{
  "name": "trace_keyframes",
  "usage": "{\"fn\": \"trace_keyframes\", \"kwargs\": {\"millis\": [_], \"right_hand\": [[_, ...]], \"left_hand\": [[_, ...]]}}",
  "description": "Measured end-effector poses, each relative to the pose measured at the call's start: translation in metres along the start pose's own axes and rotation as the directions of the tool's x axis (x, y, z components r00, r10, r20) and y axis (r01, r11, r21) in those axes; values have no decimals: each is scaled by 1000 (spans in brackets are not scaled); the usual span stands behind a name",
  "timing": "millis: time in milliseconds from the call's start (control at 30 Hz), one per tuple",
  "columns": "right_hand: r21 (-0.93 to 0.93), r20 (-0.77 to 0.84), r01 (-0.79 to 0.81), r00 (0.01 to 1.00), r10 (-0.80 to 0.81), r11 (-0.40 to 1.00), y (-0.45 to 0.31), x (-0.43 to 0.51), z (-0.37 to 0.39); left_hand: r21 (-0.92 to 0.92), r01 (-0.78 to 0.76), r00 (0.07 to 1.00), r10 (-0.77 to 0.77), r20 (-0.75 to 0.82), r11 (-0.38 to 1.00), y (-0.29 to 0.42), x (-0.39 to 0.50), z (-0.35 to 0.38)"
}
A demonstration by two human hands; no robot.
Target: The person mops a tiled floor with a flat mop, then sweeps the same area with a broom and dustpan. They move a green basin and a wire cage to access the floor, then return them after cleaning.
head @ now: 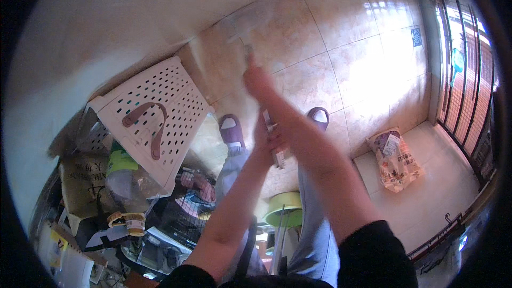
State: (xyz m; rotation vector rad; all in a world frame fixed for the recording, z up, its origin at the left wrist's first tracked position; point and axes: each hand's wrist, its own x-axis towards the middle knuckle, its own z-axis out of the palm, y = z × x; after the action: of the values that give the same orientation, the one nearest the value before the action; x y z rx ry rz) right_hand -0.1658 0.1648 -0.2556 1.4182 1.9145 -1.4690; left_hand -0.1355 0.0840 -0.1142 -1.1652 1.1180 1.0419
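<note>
My left hand is closed around a narrow, shiny, pale object, whose ends stick out above and below the fingers; its kind is unclear. My right hand reaches farther forward over the floor tiles, past the left hand. It is blurred by motion, with a small greyish shape at its fingertips, too indistinct to tell whether it is a held thing. The right forearm passes close beside the left hand and partly hides it. Both hands are above the floor, between and ahead of my slippered feet.
A perforated white plastic stool with a brown strap stands left. Below are tape rolls, bags and clutter. A green basin is near my legs. A printed plastic bag lies right, near a barred window.
</note>
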Motion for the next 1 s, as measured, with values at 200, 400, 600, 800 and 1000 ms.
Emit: {"fn": "trace_keyframes", "kwargs": {"millis": [200, 400, 600, 800, 1000], "right_hand": [[1, -18, 39, 999, -39, 999, -40, -18, 9], [-99, -366, -164, 923, 117, 981, 58, 16, -128], [-63, -27, -14, 1000, 13, 998, -13, -21, 24], [-56, 30, -2, 1000, 4, 998, -43, -35, 21], [-164, -238, -139, 966, 97, 977, 51, -12, -83]], "left_hand": [[108, -100, 962, 68, 263, 989, 6, 1, -29], [429, -180, 868, -63, 493, 885, -31, 46, 65], [-6, 207, 704, -145, 696, 978, -9, 57, -71], [-88, 20, 877, 24, 481, 996, -9, 30, -70], [275, -28, 902, -94, 422, 961, -65, 53, 32]]}}
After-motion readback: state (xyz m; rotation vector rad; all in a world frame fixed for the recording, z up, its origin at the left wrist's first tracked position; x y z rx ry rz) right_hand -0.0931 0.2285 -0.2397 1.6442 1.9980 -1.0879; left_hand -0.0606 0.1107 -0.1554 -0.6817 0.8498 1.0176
